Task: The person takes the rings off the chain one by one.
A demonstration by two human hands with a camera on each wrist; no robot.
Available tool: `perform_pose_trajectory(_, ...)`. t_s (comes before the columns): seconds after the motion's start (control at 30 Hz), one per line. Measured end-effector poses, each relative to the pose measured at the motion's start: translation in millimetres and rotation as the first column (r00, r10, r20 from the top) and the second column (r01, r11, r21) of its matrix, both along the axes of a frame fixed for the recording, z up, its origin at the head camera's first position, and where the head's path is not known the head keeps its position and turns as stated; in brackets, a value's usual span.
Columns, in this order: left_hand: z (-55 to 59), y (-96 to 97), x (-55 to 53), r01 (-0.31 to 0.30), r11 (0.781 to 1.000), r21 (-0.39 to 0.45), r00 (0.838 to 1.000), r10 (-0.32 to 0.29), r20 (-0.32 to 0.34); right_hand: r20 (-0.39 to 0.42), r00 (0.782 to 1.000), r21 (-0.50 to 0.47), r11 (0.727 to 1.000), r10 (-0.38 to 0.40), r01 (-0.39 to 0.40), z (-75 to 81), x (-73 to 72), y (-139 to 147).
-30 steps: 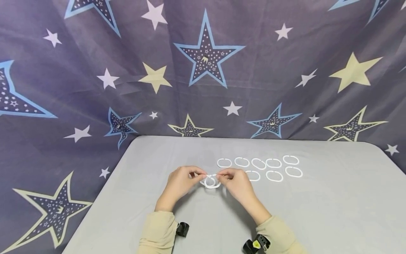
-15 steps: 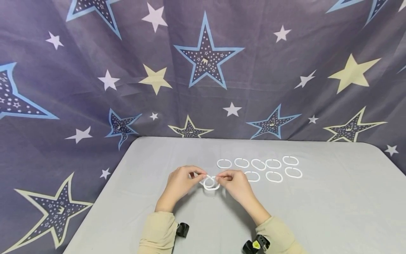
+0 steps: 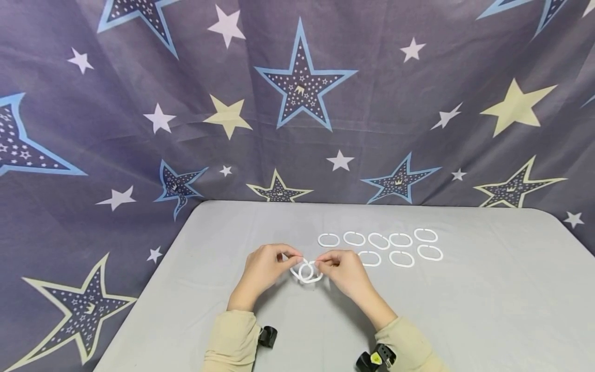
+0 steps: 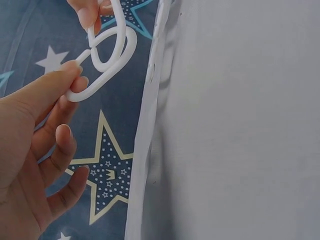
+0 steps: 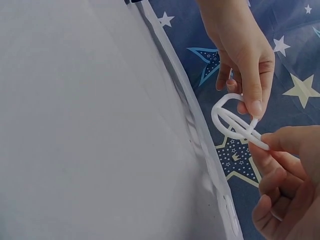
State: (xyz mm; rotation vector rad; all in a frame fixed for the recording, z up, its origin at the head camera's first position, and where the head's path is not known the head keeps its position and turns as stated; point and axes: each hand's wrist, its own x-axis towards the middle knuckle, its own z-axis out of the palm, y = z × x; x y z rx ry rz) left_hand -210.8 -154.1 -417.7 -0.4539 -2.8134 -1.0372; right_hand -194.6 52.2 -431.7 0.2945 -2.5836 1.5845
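Both hands meet above the near-middle of the grey table, each with a white oval split ring. My left hand [image 3: 265, 269] pinches one ring [image 4: 107, 74] between thumb and index finger, close to the gap in its side; its other fingers are loosely bent in the left wrist view. Facing it, my right hand [image 3: 346, 269] pinches a second ring [image 4: 120, 25] by thumb and index finger. The two rings cross, one loop lying within the other's opening. In the right wrist view the right hand's ring [image 5: 260, 142] is mostly overlapped by the left hand's ring [image 5: 215, 115].
Several matching white rings lie in two rough rows beyond the right hand, among them a near one [image 3: 402, 259] and a far one [image 3: 425, 235]. A star-patterned cloth [image 3: 372, 113] hangs behind the grey table [image 3: 488, 289] and along its left side.
The crossed rings have sunk slightly and spread a little below the fingertips. Both hands keep their pinch and have barely moved; the rings on the table are unchanged.
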Motion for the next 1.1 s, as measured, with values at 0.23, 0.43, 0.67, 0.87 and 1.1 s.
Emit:
perform_pose_trajectory(0.23,1.0,0.5,1.0,0.004,1.0,-0.029,1.0,-0.004,-0.007,0.005,1.0,-0.006,1.0,0.028,-0.028,-1.6,0.1,2.0)
perform_pose_trajectory(0.43,-2.7,0.8,0.1,0.011,0.998,-0.059,0.999,-0.013,-0.03,0.015,0.998,-0.015,0.998,0.067,-0.066,-3.2,-0.2,3.5)
perform_pose_trajectory(0.67,-5.3,1.4,-1.2,0.004,0.998,-0.064,0.999,-0.006,-0.034,0.012,0.995,-0.032,0.995,0.095,-0.094,-4.1,-1.2,4.7)
perform_pose_trajectory(0.87,-3.6,0.0,-1.7,-0.035,0.998,-0.054,0.996,0.031,-0.086,0.04,0.998,0.006,0.999,0.046,-0.046,-4.5,-5.3,10.7)
perform_pose_trajectory(1.1,-1.4,-1.0,-1.5,-0.087,0.995,-0.049,0.991,0.081,-0.11,0.084,0.996,0.051,0.998,-0.028,0.023,0.6,-9.6,24.4)
